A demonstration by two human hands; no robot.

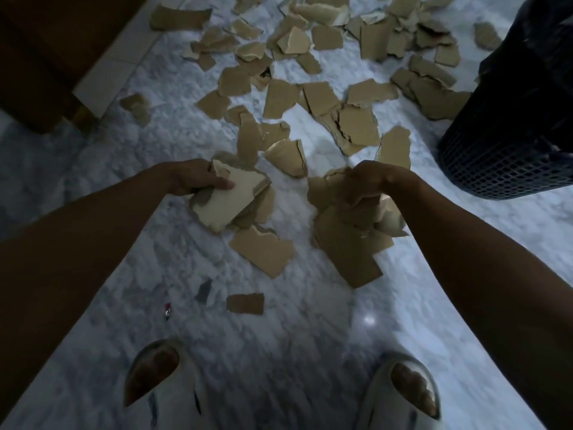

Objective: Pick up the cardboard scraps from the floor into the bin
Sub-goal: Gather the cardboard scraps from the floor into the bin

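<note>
Torn cardboard scraps [310, 97] litter the marble floor [173, 249], dozens rather than a countable few, thickest beside the one dark mesh bin [508, 144] at right. The left hand [198, 178] pinches a pale stack of several pieces; the right hand [369, 184] clutches a bunch, perhaps four, blurred. Both hands seem loaded to save trips.

We record a dim, bluish frame: motion blur low on the marble floor [279, 361], 1 glare spot [369, 320], wide-angle bending at edges.
</note>
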